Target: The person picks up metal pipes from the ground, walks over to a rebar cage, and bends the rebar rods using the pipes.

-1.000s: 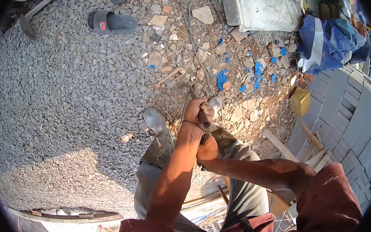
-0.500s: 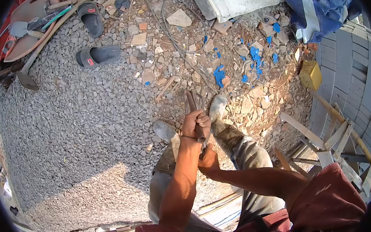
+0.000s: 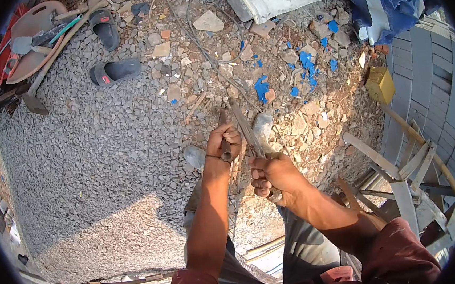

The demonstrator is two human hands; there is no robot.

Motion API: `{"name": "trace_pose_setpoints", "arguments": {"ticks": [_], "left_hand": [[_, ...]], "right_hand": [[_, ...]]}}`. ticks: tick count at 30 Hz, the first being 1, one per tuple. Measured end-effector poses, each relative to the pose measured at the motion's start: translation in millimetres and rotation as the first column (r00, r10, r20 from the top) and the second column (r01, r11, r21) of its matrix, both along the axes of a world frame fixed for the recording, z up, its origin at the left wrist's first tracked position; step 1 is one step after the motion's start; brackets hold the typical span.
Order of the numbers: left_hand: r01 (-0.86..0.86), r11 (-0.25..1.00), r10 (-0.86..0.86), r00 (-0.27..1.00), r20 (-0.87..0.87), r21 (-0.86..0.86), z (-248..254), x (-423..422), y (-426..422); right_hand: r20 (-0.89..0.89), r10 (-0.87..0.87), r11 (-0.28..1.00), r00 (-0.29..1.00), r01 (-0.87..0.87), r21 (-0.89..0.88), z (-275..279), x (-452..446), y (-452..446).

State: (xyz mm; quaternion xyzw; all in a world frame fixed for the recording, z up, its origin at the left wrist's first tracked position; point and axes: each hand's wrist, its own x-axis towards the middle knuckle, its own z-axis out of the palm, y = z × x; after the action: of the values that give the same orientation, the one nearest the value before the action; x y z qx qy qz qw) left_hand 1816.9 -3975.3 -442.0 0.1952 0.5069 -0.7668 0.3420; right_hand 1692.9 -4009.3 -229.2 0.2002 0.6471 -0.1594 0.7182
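Note:
My left hand (image 3: 224, 141) is closed around a brown metal pipe (image 3: 227, 156), whose hollow end points up toward me. To its right, my right hand (image 3: 274, 174) grips a long grey-brown bar (image 3: 246, 129) that looks weathered. The bar slants up and left from the fist, and a rounded end shows below the hand. Its material is hard to make out. The two pieces are apart from each other. Thin bars like a rebar frame (image 3: 234, 197) show between my legs, partly hidden by the left forearm.
Grey gravel (image 3: 99, 146) spreads to the left, with two dark sandals (image 3: 118, 71) on it. Rubble with blue scraps (image 3: 262, 88) lies ahead. Shovels and a hoe (image 3: 35, 104) rest at upper left. At right are a yellow container (image 3: 379, 85) and a heap of wooden pieces (image 3: 402, 192).
My hands were close together, one above the other, with the long pieces bunched. Now they are apart: the right hand has moved up and right with the bar, the left slightly left.

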Motion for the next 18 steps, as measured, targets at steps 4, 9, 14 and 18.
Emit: {"name": "trace_pose_setpoints", "arguments": {"ticks": [4, 9, 14, 18], "left_hand": [[0.168, 0.986, -0.164, 0.979, 0.121, -0.020, 5.6, 4.0, 8.3], [0.188, 0.982, -0.178, 0.965, 0.195, -0.035, 19.4, -4.3, 4.8], [0.060, 0.998, -0.058, 0.987, 0.148, -0.008, 9.8, -17.2, -10.6], [0.502, 0.857, -0.507, 0.780, 0.368, 0.117, 28.8, -42.3, 18.3]], "right_hand": [[0.016, -0.019, 0.945, 1.000, 0.024, -0.326, 24.1, -44.7, 25.0], [-0.364, 0.009, 0.855, 0.931, -0.196, -0.480, -59.8, -65.7, 103.6], [-0.393, -0.067, 0.965, 0.917, -0.041, -0.260, -116.0, -62.6, 171.9], [-0.431, 0.138, 0.986, 0.892, -0.166, -0.028, -162.0, -62.2, 217.6]]}}
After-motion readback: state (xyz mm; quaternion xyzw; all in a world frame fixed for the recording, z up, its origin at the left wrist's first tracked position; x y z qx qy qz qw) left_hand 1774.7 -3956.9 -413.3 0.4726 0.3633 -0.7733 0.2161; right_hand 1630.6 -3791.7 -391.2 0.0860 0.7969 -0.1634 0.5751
